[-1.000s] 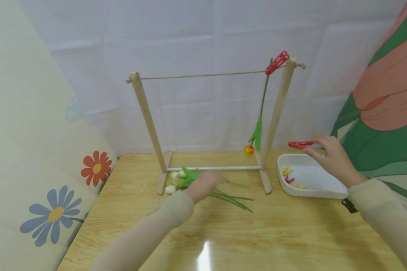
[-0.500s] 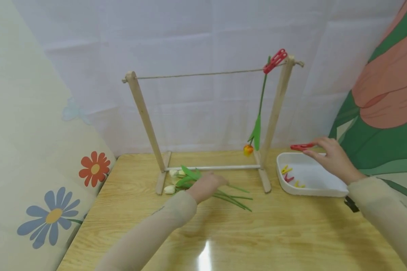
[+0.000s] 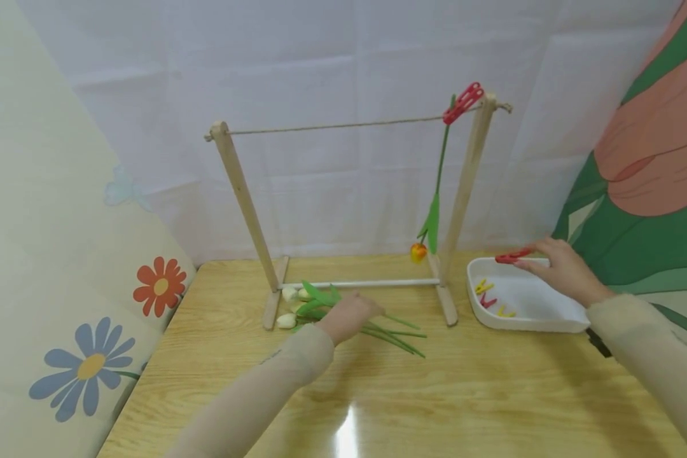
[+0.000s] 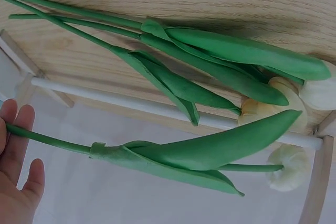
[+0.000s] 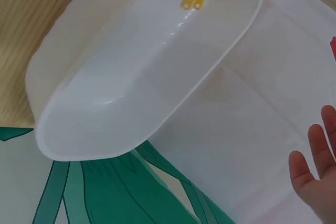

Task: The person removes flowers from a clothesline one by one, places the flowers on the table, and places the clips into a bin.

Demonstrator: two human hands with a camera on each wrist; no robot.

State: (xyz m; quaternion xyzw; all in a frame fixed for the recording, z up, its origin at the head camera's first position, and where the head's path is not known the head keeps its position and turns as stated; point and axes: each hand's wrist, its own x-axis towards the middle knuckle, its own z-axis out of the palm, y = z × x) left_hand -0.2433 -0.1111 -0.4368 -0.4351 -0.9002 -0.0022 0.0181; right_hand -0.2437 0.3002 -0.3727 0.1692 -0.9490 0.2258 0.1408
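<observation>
My left hand (image 3: 352, 316) pinches the green stem of one white tulip (image 4: 289, 166), which is lifted a little apart from the others in the left wrist view. Beside it, several more white tulips (image 4: 320, 90) lie on the table with their stems crossing. Over the white tray (image 3: 549, 323), my right hand (image 3: 563, 270) holds a red clothespin (image 3: 512, 256) between thumb and fingers. Only a sliver of that clothespin shows in the right wrist view. An orange-yellow tulip (image 3: 418, 252) hangs head down from the rope, held by another red clothespin (image 3: 462, 103).
A wooden frame (image 3: 243, 197) with a twine rope (image 3: 338, 126) across its top stands at the back of the table (image 3: 412, 401). A white rod (image 3: 366, 283) joins its feet. Yellow clothespins (image 3: 483, 287) and a red one lie in the tray's left end.
My right hand has lowered slightly and shifted a little right with the red clothespin. My left hand has stayed at the white tulips with little movement.
</observation>
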